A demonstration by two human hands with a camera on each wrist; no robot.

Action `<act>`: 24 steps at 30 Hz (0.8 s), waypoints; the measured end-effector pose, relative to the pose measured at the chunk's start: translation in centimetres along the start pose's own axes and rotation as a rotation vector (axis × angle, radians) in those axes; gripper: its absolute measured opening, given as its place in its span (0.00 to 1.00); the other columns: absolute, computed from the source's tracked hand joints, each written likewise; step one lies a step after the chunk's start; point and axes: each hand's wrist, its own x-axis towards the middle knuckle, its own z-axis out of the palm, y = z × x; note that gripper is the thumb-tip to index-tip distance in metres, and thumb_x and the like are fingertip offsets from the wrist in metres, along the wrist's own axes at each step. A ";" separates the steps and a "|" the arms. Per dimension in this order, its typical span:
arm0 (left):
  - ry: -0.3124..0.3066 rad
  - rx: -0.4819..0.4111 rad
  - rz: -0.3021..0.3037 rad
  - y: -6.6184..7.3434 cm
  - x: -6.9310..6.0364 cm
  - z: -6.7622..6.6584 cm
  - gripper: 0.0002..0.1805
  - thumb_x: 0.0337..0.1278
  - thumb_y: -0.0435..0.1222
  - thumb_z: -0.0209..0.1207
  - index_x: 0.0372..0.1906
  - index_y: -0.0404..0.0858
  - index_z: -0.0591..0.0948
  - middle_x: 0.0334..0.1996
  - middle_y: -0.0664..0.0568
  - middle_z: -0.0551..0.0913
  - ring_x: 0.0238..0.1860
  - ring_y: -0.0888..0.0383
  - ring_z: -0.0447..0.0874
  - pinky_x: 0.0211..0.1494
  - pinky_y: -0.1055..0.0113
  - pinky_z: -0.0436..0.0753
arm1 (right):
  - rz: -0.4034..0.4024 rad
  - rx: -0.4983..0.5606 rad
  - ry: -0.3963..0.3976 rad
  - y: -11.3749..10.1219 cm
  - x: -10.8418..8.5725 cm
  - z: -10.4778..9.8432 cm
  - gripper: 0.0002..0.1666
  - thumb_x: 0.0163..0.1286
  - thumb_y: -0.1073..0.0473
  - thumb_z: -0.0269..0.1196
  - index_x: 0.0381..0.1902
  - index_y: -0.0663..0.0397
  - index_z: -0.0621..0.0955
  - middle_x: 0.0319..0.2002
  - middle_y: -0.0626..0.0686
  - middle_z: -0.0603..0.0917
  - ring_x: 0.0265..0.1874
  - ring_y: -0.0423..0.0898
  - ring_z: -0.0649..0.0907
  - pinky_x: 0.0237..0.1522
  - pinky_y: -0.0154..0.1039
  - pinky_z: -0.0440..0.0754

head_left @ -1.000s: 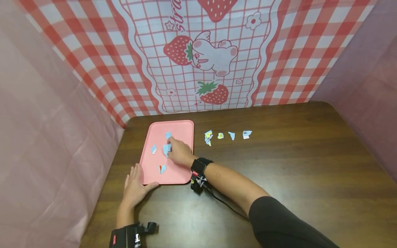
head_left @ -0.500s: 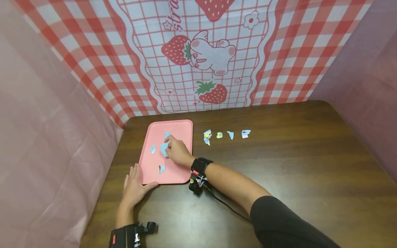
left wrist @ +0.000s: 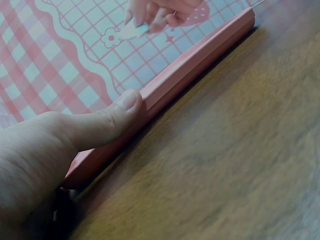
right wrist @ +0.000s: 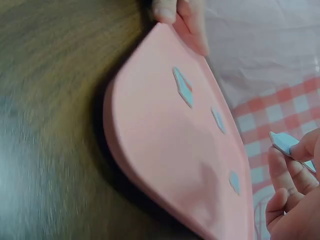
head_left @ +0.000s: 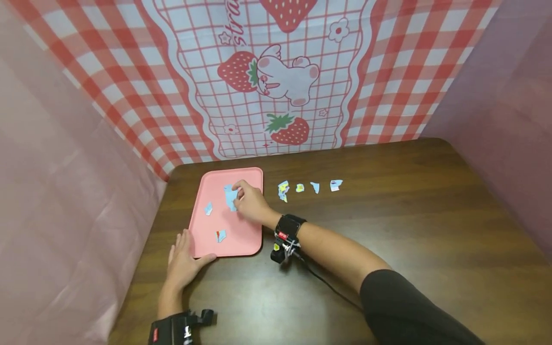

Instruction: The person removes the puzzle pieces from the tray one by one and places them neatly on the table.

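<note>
My right hand (head_left: 253, 203) pinches a flat, irregular light-blue puzzle piece (right wrist: 284, 141) between thumb and fingers. It holds the piece above the pink tray (head_left: 246, 242), apart from its surface, as the right wrist view shows. My left hand (head_left: 182, 261) rests at the tray's near left corner. Its thumb (left wrist: 112, 117) lies against the near rim, and the fingers extend along the left side. On the tray lie a blue piece with a red mark (head_left: 221, 235), a small blue piece (head_left: 209, 209) and another blue piece (right wrist: 235, 182), partly overlapped by the held one in the head view.
Right of the tray, a row of pieces lies on the brown wooden table (head_left: 345, 249): a yellow-and-blue cluster (head_left: 282, 190), a small yellow piece (head_left: 299, 188), a narrow blue piece (head_left: 315, 187) and a blue-and-white piece (head_left: 336, 185). A strawberry-print cloth (head_left: 276, 96) hangs behind.
My right hand has lifted the puzzle piece and shifted it away from me and slightly right over the tray. The left hand keeps its place at the corner. The head view has shifted a little.
</note>
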 end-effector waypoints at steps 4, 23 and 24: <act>0.004 -0.012 0.010 0.0 0.0 0.2 0.68 0.49 0.60 0.70 0.76 0.19 0.46 0.76 0.25 0.45 0.77 0.30 0.37 0.76 0.36 0.39 | 0.004 -0.021 0.042 0.6 -0.1 -1.5 0.19 0.62 0.68 0.63 0.52 0.56 0.79 0.33 0.49 0.82 0.29 0.41 0.81 0.32 0.34 0.78; -0.032 -0.010 0.005 0.3 -0.1 -0.3 0.68 0.52 0.60 0.69 0.77 0.21 0.43 0.77 0.25 0.42 0.78 0.30 0.35 0.75 0.36 0.37 | 0.010 -0.028 0.160 3.7 -3.0 -7.4 0.18 0.58 0.68 0.62 0.49 0.58 0.79 0.27 0.48 0.82 0.23 0.41 0.79 0.29 0.34 0.76; -0.036 -0.011 0.003 0.3 -0.2 -0.4 0.68 0.52 0.60 0.69 0.77 0.21 0.43 0.77 0.25 0.42 0.78 0.30 0.35 0.75 0.36 0.37 | 0.014 -0.026 0.162 3.9 -3.2 -7.5 0.18 0.57 0.68 0.63 0.48 0.58 0.79 0.27 0.48 0.82 0.21 0.40 0.79 0.28 0.34 0.76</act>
